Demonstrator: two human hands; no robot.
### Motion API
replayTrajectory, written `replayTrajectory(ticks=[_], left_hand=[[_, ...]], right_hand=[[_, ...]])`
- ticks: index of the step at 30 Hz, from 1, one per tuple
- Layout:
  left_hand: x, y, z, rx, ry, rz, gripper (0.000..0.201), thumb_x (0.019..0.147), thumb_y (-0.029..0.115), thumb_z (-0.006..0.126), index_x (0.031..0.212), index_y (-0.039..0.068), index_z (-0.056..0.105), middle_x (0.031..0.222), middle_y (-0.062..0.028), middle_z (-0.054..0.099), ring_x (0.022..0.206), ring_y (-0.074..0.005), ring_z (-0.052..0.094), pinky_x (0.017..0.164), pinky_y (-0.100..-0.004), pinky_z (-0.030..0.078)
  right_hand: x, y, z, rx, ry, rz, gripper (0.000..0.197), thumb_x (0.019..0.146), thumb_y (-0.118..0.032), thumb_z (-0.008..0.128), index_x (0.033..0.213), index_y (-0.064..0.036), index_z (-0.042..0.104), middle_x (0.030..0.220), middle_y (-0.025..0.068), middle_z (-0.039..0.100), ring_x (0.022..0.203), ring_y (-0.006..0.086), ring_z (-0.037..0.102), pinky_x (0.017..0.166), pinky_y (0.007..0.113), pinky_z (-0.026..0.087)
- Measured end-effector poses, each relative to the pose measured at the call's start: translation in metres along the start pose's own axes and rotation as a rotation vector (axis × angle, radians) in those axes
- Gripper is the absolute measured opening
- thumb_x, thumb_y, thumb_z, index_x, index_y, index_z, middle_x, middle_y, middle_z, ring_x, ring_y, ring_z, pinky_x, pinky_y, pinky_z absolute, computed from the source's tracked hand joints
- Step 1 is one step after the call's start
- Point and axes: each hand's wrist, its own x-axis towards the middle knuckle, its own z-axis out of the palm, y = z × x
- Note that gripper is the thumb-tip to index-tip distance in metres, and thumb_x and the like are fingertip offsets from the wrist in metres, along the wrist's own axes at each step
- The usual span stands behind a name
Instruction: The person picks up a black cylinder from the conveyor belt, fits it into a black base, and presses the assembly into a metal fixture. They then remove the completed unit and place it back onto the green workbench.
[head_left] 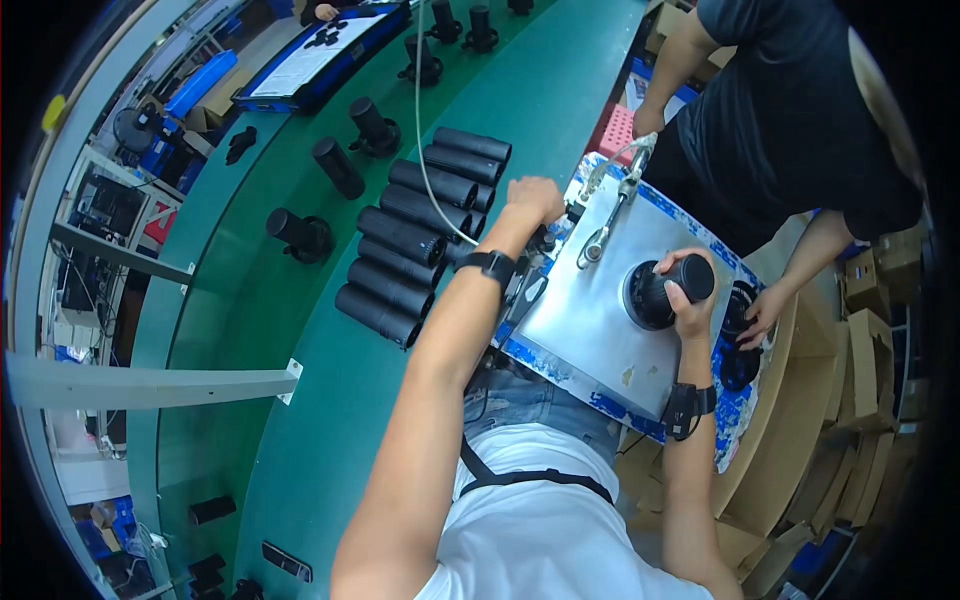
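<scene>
My right hand (688, 305) is wrapped round a black cylindrical part (655, 293) with a wide round base, which is on a metal-topped work stand (570, 310). Across the stand's left edge, my left hand (537, 200) is closed, its fingers curled down and turned away; whatever lies in them is hidden. Small black fittings (543, 240) sit just below that hand. Between my hands lies a silver tool (594, 246) with a ring-shaped head. Beside my left forearm, several black tubes (400, 238) lie in a stacked row on the green conveyor (330, 400).
A co-worker in black stands at the right, one hand (648, 120) by the silver tool's far end, the other (766, 316) on black round parts (740, 310). More black parts (297, 234) stand along the conveyor. A hose (420, 130) hangs down. Cardboard boxes (868, 370) fill the right.
</scene>
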Motion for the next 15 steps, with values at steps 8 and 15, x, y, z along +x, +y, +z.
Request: replayTrajectory(ticks=[8, 15], left_hand=[[-0.003, -0.028, 0.015, -0.199, 0.011, -0.023, 0.044, 0.084, 0.028, 0.047, 0.111, -0.001, 0.066, 0.118, -0.0243, 0.062, 0.111, -0.0402, 0.058, 0.097, -0.0421, 0.045], [-0.113, -0.011, -0.054, -0.725, 0.75, 0.421, 0.029, 0.085, 0.018, 0.06, 0.106, -0.001, 0.063, 0.105, -0.0211, 0.064, 0.102, -0.0357, 0.061, 0.089, -0.0402, 0.047]], right_hand=[[-0.002, -0.01, 0.012, 0.077, 0.05, -0.008, 0.029, 0.071, -0.007, 0.064, 0.098, -0.0011, 0.054, 0.083, 0.0093, 0.06, 0.078, 0.0177, 0.059, 0.079, 0.032, 0.049], [0.023, -0.062, -0.035, 0.003, 0.362, -0.408, 0.055, 0.07, -0.044, 0.055, 0.102, -0.0001, 0.053, 0.077, 0.0091, 0.057, 0.072, 0.0208, 0.057, 0.076, 0.035, 0.046]])
